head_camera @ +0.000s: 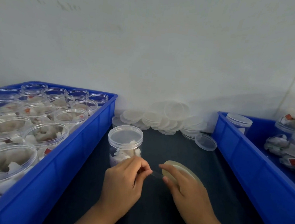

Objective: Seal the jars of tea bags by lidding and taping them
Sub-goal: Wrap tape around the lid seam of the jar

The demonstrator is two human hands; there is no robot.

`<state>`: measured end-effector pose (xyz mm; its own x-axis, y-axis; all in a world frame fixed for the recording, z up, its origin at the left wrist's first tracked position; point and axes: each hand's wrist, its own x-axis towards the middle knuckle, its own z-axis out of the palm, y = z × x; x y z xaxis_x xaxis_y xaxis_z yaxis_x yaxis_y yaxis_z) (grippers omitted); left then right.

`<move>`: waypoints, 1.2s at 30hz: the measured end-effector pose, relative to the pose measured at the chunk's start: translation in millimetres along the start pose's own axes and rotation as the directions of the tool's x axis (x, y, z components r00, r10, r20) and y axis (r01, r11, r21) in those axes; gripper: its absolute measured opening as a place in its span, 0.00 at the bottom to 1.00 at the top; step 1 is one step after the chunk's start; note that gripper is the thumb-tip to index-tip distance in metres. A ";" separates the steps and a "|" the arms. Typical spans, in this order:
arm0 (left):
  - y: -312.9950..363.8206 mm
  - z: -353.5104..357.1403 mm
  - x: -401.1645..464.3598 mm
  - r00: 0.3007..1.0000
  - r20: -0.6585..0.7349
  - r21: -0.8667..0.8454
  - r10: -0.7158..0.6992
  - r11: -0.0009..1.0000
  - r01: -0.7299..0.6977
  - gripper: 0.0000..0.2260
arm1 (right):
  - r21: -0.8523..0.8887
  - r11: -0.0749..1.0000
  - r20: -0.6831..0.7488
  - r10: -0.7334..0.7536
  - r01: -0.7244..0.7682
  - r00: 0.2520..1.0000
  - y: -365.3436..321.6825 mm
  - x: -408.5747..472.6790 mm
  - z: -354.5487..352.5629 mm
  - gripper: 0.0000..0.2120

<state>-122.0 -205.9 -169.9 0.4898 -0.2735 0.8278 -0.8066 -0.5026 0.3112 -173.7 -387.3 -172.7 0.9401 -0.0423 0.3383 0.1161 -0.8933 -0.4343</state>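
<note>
Tape [156, 174] stretching in a short clear strip between both hands, running roughly nine to three o'clock. Left hand [126, 177] pinching the free end between thumb and forefinger, fingers curled tight on it. Right hand [184, 184] gripping the roll [181, 168], thumb and fingers wrapped over its near edge, roll tilted with its flat face turned up and toward one o'clock.

Jar [124, 143] standing upright at about eleven o'clock from the pinched end, just beyond the left knuckles and partly hidden behind them. Sitting much nearer the left hand than the right. Long axis vertical, so probably needing the strip carried up and across toward eleven o'clock to meet the seam under the lid. Clear plastic, lid already on, white tea bags piled in the lower half, upper half looking empty.

Resting on a dark table [184, 154], in the lane between two blue crates. Left crate [79, 150] at nine o'clock, packed with open jars of tea bags, none lidded as far as can be told. Right crate [256, 167] at three o'clock, holding a lidded jar [238, 124] at its far end and more jars lying toward the edge of view, blurred. Heap of loose lids [164, 118] at twelve o'clock against the pale wall, one lid [205, 142] leaning at one o'clock beside the right crate.
</note>
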 end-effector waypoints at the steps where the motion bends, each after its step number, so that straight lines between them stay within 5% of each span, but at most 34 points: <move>1: -1.1 -0.4 0.6 1.000 -0.004 0.043 0.022 0.999 -0.022 0.04 | 0.090 0.996 -0.028 -0.002 0.004 1.000 -1.1 0.0 1.4 0.11; 9: -6.5 -4.0 6.6 0.971 -0.139 0.246 0.196 0.956 -0.157 0.09 | 0.399 0.916 -0.192 0.129 -0.043 0.973 -16.0 -0.2 8.6 0.09; 13: -17.6 -2.6 7.9 0.918 -0.360 0.008 -0.168 0.983 0.183 0.27 | 0.494 0.869 -0.226 0.126 0.002 0.966 -24.4 -4.2 4.8 0.07; 17: -31.4 2.2 5.8 0.868 -0.081 -0.335 -0.490 0.834 0.439 0.47 | 0.468 0.883 -0.268 0.106 0.034 0.957 -30.1 -5.1 -1.5 0.08; 22: -38.6 9.8 4.7 0.875 0.010 -0.344 -0.484 0.820 0.458 0.46 | 0.381 0.924 -0.316 0.139 -0.008 0.938 -29.6 -4.2 -5.6 0.10; 28: -13.9 10.0 8.0 0.858 0.234 -0.508 -0.457 0.695 0.509 0.48 | 0.485 0.874 -0.299 0.215 -0.046 0.930 -31.2 -0.5 -16.4 0.11; 36: -1.6 9.7 10.3 0.866 0.342 -0.516 -0.365 0.697 0.498 0.44 | 0.415 0.904 -0.446 0.108 0.098 0.888 -45.9 4.3 -27.6 0.08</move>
<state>-112.4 -215.8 -166.4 0.8319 -0.3337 0.4434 -0.4890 -0.0630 0.8700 -183.9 -358.8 -128.3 0.7046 -0.3342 0.6260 0.3304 -0.6263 -0.7062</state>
